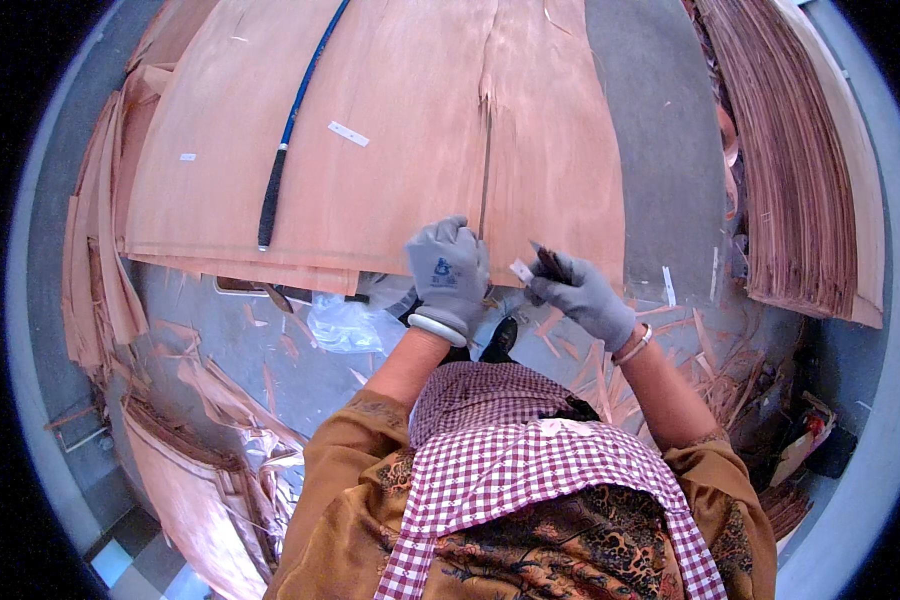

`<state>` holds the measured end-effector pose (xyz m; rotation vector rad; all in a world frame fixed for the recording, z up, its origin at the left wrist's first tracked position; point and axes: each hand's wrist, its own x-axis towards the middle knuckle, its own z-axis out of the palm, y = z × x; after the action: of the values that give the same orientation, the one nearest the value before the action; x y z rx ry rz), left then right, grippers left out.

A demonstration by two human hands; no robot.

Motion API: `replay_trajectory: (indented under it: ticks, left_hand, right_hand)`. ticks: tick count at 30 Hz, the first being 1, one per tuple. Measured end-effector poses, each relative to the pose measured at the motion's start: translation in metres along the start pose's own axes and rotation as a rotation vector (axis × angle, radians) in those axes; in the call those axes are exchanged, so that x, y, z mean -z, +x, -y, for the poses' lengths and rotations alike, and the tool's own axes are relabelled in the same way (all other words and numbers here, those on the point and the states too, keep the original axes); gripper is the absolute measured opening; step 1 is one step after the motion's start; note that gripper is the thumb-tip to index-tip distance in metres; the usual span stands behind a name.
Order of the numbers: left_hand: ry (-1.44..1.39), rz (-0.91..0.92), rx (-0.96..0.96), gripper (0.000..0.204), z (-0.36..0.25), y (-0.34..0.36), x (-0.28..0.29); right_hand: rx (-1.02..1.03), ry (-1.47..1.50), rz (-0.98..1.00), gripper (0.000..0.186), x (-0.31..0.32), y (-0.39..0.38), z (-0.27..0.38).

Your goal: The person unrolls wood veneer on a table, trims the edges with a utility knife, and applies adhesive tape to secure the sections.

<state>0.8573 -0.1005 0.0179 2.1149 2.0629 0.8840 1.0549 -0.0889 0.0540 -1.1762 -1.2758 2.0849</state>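
Observation:
Two sheets of pinkish wood veneer lie in front of me, with a narrow dark gap running between them. My left hand, in a grey glove, is closed at the near edge beside this gap; its curled fingers hide whatever may be in them. To its right, my gloved right hand is closed around a dark, pointed blade that looks like a knife. A short white piece of tape with dark dots sticks out by those fingers, just over the near veneer edge.
A blue rod with a black grip and a white tape strip lie on the veneer. Stacked veneer stands at right; more sheets lean at left. Clear plastic and veneer scraps litter the floor.

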Motion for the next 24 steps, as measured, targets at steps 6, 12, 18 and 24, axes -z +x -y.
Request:
replay_trajectory:
  ticks: [6, 12, 18, 24]
  left_hand:
    - [0.236, 0.086, -0.190, 0.005, 0.000, 0.002, -0.010]
    - [0.247, 0.113, -0.212, 0.004, 0.000, 0.007, -0.009]
    - [0.014, 0.017, -0.054, 0.004, 0.006, 0.004, -0.002]
    - [-0.210, 0.092, 0.134, 0.008, -0.001, 0.001, -0.002]
  right_hand:
    - [0.009, -0.063, -0.059, 0.020, 0.006, 0.048, 0.027]
    - [-0.010, -0.073, -0.044, 0.022, 0.004, 0.104, 0.025]
    - [-0.047, -0.047, -0.098, 0.018, 0.000, 0.100, 0.034]
    - [-0.067, -0.060, -0.164, 0.025, 0.011, 0.088, 0.039]
